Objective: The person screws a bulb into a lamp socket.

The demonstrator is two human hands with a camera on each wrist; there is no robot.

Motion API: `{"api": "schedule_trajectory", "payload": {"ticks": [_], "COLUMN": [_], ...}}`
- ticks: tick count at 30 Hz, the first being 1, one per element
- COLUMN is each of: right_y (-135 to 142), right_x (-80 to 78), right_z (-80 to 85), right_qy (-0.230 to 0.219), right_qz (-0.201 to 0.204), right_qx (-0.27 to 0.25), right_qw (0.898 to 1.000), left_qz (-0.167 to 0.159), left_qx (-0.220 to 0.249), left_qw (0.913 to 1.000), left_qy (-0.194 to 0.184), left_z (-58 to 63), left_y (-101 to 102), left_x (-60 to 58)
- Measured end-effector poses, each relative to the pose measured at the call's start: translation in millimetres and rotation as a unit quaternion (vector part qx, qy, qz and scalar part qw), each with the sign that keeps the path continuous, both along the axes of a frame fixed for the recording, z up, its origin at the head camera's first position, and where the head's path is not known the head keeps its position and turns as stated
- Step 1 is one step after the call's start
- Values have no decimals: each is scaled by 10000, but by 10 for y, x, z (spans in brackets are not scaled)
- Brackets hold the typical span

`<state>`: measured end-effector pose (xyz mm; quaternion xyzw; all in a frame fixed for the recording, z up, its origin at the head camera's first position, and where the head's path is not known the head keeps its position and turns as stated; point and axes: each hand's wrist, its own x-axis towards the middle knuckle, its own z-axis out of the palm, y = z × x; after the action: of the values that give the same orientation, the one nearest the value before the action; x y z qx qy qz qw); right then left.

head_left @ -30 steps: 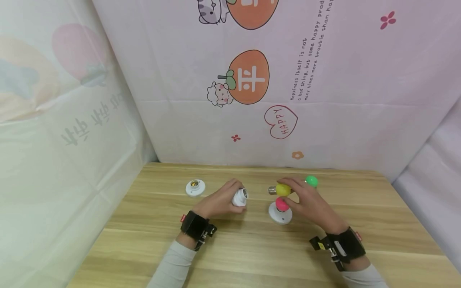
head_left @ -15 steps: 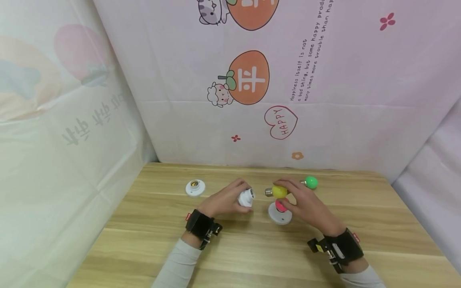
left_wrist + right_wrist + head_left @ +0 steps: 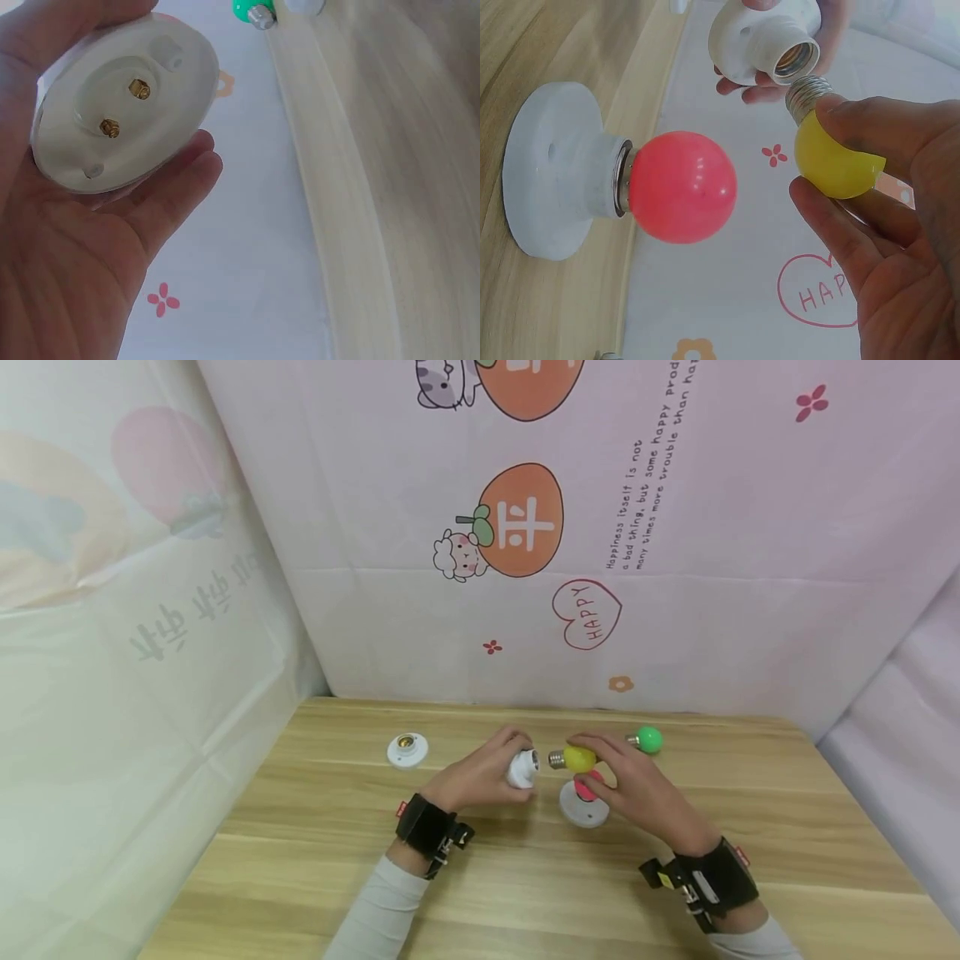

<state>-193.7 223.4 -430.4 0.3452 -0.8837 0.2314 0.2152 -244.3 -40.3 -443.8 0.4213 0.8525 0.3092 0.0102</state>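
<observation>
My left hand (image 3: 483, 774) grips a white bulb socket (image 3: 522, 769) by its round base, its opening turned to the right. In the left wrist view the socket's underside (image 3: 124, 105) shows two brass screws. My right hand (image 3: 637, 785) pinches a yellow light bulb (image 3: 580, 759) between thumb and fingers, metal screw end pointing left at the socket's mouth. A small gap shows between them in the head view. Just below the yellow bulb, a red bulb (image 3: 682, 187) sits in another white socket (image 3: 551, 172) on the table.
A third white socket (image 3: 407, 751), without a bulb, lies at the back left of the wooden table (image 3: 525, 893). To the back right lies a green bulb (image 3: 649, 740) on its side. A printed cloth (image 3: 390, 635) hangs behind the table.
My left hand has carried the white socket to the right. The right hand has shifted the yellow bulb slightly left, so the gap between them has narrowed.
</observation>
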Motion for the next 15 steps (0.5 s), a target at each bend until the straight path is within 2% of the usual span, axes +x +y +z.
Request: {"api": "schedule_trajectory", "payload": {"ticks": [15], "right_y": [-42], "right_x": [6], "right_z": [-16], "right_qy": [91], "right_qz": [239], "right_qx": [-61], "right_qw": [9997], "left_qz": [-119], "left_qx": [-109], "left_qw": [9999], "left_qy": [-11], "left_z": [-14], "left_y": [90], "left_x": [-3]}}
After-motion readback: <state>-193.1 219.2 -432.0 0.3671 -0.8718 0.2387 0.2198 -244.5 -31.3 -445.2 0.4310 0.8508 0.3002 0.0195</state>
